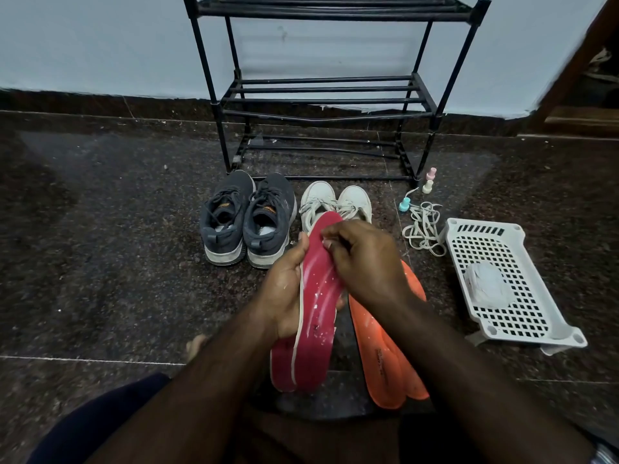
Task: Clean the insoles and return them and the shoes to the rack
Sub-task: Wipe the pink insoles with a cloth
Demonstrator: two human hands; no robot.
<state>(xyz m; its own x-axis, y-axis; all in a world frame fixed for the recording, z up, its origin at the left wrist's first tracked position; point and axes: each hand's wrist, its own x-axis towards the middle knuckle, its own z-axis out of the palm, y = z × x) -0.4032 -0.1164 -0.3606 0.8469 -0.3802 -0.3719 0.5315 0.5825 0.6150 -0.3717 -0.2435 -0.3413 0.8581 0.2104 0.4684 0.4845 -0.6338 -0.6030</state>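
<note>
My left hand [284,289] grips a red insole [321,283] by its left edge and holds it upright above the floor. White streaks and specks cover its face. My right hand [365,262] lies over the insole's upper right part with curled fingers; whether they pinch something I cannot tell. A second red insole [284,366] lies on the floor just behind it. Two orange insoles [382,356] lie stacked to the right. A pair of grey sneakers [248,219] and a pair of white sneakers [338,202] stand in front of the black shoe rack [321,95].
A white perforated plastic basket [505,286] with a white crumpled wad [485,286] in it lies at the right. Loose white laces [423,229] and three small pastel bottles [428,182] sit near the rack's right foot. The floor is dark granite.
</note>
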